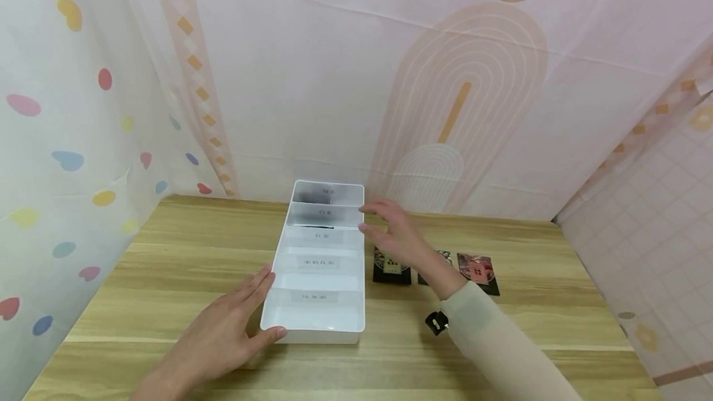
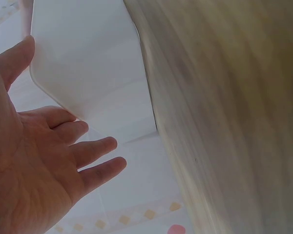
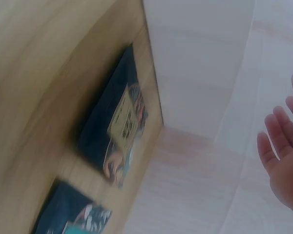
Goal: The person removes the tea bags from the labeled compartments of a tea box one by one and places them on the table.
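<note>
A long white divided box (image 1: pixel 313 336) with printed labels along its dividers stands on the table. My left hand (image 1: pixel 223 327) rests against its near left corner, thumb at the front, fingers spread along the side; the left wrist view shows these fingers nearly straight. At the box's far right edge, my right hand (image 1: pixel 394 235) hovers with fingers extended and nothing in them. Dark flat contents (image 1: pixel 312 198) show in the rear compartments. Right of the box lie a black packet with a yellow label (image 1: pixel 392 267), another partly hidden packet (image 1: pixel 445 257), and a red-labelled packet (image 1: pixel 478 272).
The wood-grain table (image 1: pixel 184 252) backs onto a patterned cloth (image 1: pixel 312 79), with more cloth at both sides. A small black object (image 1: pixel 436 323) shows beside the right sleeve (image 1: pixel 501 339).
</note>
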{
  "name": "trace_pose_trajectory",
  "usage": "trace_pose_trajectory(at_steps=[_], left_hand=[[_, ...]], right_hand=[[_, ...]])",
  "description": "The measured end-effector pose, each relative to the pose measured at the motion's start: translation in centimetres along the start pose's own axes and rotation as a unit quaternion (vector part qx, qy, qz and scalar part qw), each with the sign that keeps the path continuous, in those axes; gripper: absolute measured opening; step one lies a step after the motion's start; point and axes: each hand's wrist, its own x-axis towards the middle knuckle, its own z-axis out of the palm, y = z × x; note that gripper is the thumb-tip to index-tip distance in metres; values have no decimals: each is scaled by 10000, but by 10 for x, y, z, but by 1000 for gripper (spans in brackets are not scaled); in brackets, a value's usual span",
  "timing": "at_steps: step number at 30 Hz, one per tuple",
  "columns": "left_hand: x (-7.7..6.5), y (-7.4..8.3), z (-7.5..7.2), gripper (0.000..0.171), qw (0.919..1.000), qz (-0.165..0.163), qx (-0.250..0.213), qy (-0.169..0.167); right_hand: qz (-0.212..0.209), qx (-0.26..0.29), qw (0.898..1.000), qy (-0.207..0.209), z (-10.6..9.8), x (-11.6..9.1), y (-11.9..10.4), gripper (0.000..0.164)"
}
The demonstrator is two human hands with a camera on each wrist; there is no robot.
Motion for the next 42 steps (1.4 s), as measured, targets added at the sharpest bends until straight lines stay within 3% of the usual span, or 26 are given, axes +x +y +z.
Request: trace_pose_trajectory(at_steps=[20,31,42], left_hand=[[1,0,-1,90,10000,8,-21,16],[1,0,-2,89,10000,-7,-21,10],[0,1,-1,89,10000,19,-22,13]], right_hand=[[-42,142,9991,-401,40,37,-13,43],[329,-34,9966,-755,58,51,-16,49],[144,-184,9955,-916,74,57,-12,41]])
